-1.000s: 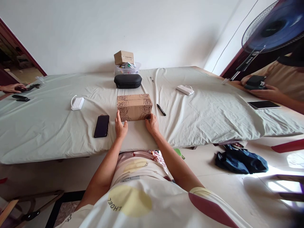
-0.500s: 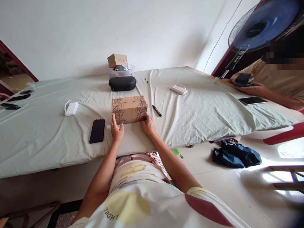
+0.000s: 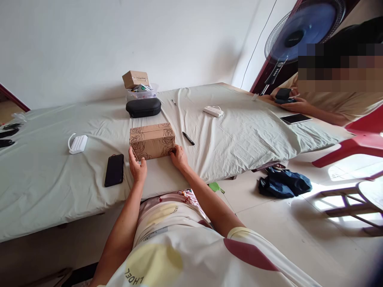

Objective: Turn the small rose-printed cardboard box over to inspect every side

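Note:
A brown cardboard box (image 3: 152,139) printed with flower outlines stands on the table covered by a pale green sheet (image 3: 245,135). My left hand (image 3: 137,167) rests at the box's near left corner, fingers curled against it. My right hand (image 3: 178,155) presses the near right corner, fingertips on the box face. A black pen (image 3: 188,138) lies just right of the box. A black phone (image 3: 114,170) lies face down to the left of my left hand.
Behind the box lie a black oval case (image 3: 143,107) and a clear tub topped by a small carton (image 3: 135,79). White chargers (image 3: 77,144) (image 3: 213,111) lie left and right. A person at the right holds a dark device (image 3: 283,95). A fan (image 3: 302,28), a red chair (image 3: 356,143) and blue cloth (image 3: 284,184) are at the right.
The view has swung to the right, so everything shifted left in the picture. My hands stay at the box's near corners, and the box has not visibly moved on the sheet.

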### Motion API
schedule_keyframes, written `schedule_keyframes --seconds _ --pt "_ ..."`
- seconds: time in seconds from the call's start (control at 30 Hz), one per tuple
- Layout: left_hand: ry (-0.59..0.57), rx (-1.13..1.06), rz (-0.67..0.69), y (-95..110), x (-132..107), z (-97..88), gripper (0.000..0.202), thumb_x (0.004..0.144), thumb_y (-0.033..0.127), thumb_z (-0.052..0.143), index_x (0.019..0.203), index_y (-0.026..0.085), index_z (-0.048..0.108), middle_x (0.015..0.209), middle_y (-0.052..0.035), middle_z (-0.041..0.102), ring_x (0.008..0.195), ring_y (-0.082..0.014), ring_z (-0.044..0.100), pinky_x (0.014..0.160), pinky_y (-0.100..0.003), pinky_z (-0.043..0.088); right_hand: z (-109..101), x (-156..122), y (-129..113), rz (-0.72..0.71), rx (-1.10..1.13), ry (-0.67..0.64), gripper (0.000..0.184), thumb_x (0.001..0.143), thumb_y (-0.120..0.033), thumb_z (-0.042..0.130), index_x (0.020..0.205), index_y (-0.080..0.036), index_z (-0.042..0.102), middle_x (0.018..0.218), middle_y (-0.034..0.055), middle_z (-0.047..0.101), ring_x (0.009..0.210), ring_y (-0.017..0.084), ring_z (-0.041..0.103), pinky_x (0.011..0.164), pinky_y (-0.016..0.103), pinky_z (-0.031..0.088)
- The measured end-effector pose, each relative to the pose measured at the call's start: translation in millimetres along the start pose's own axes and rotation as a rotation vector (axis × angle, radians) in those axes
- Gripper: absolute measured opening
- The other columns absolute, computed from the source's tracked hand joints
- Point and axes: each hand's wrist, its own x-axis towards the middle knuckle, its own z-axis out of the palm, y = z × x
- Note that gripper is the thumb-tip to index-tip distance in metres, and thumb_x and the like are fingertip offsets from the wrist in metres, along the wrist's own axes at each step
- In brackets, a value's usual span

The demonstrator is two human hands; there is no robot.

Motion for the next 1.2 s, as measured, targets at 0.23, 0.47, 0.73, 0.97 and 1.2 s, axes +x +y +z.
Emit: schedule_keyframes --seconds 0.23,0.47,0.73,0.97,1.2 --pt "0.047 0.134 -0.011 -10 4 2.9 0.060 0.088 0.030 0.063 0.145 0.015 0.048 0.136 -0.0201 0.059 0.129 -0.0310 0.059 0.108 -0.045 0.053 5 1 4 -0.033 0.048 0.020 0.045 0.078 -0.026 0.053 0.121 -0.016 0.061 0.110 0.0145 0.065 0.099 0.029 0.061 0.094 0.048 0.053" --pt "0.130 0.042 0.067 10 -2 -2.8 0.058 0.096 0.036 0.051 0.149 0.015 0.041 0.126 -0.0176 0.065 0.109 -0.0246 0.067 0.089 -0.035 0.058 -1 3 -1 -0.131 0.272 0.241 0.051 0.087 -0.032 0.050 0.136 -0.020 0.052 0.103 0.0084 0.064 0.093 0.023 0.063 0.097 0.043 0.052" --pt "0.185 0.025 0.277 19 -5 -7.7 0.051 0.099 0.045 0.046 0.139 0.013 0.050 0.137 -0.0206 0.057 0.124 -0.0262 0.060 0.104 -0.038 0.051 -23 -8 -18 -0.254 0.368 0.361 0.044 0.098 -0.047 0.043 0.130 -0.020 0.057 0.118 0.0126 0.064 0.109 0.025 0.061 0.102 0.045 0.050" --pt "0.105 0.050 0.252 16 0 -5.7 0.047 0.095 0.033 0.051 0.140 0.015 0.051 0.138 -0.0180 0.058 0.127 -0.0258 0.058 0.111 -0.039 0.048 -11 0 -10 -0.154 0.348 0.218 0.044 0.096 -0.045 0.046 0.134 -0.024 0.056 0.126 0.0118 0.063 0.103 0.023 0.062 0.081 0.035 0.057" --pt "0.052 0.034 0.213 12 0 -6.5 0.057 0.096 0.032 0.054 0.150 0.016 0.042 0.152 -0.0177 0.048 0.144 -0.0266 0.047 0.121 -0.038 0.041 -6 3 -3 -0.103 0.298 0.180 0.041 0.098 -0.051 0.048 0.122 -0.021 0.060 0.108 0.0097 0.066 0.092 0.021 0.065 0.084 0.037 0.057"
